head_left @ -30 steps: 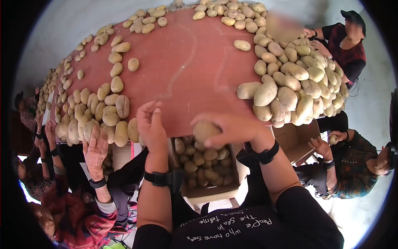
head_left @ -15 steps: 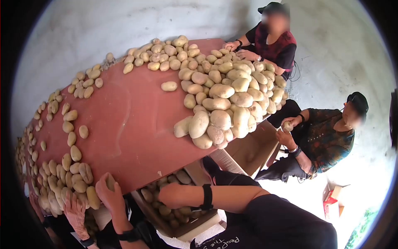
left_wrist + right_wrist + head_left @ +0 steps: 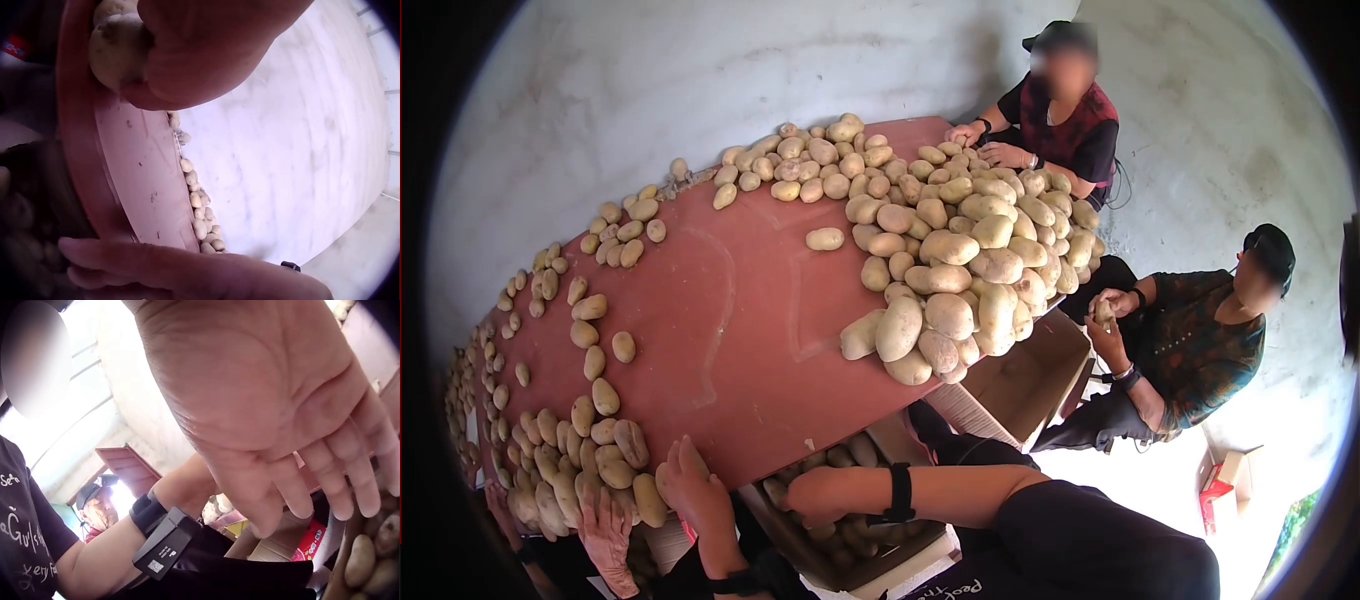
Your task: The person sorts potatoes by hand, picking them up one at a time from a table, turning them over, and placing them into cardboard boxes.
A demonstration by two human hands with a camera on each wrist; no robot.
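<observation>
My left hand (image 3: 693, 488) is at the near table edge, fingers pointing up in the head view, beside a potato (image 3: 650, 498) at the end of the left heap. From the left wrist, the same hand (image 3: 200, 50) overlaps a pale potato (image 3: 115, 53), with one digit tip along its lower side. My right hand (image 3: 820, 495) reaches over a cardboard box (image 3: 925, 560) of potatoes below the table. Its fingertips are hidden in the head view. In the right wrist view the palm shows bare, its fingers (image 3: 325, 478) loosely extended beside the box potatoes (image 3: 359, 562).
A large potato heap (image 3: 960, 250) covers the right end of the red table (image 3: 730, 390); smaller groups line its far edge. Another person's hand (image 3: 607, 535) rests by the left heap. Two people sit at the right, near another cardboard box (image 3: 1025, 385).
The head view has swung right and tilted. My right hand held a potato over the box; its palm is now bare. My left hand has moved left to the potatoes at the table edge.
</observation>
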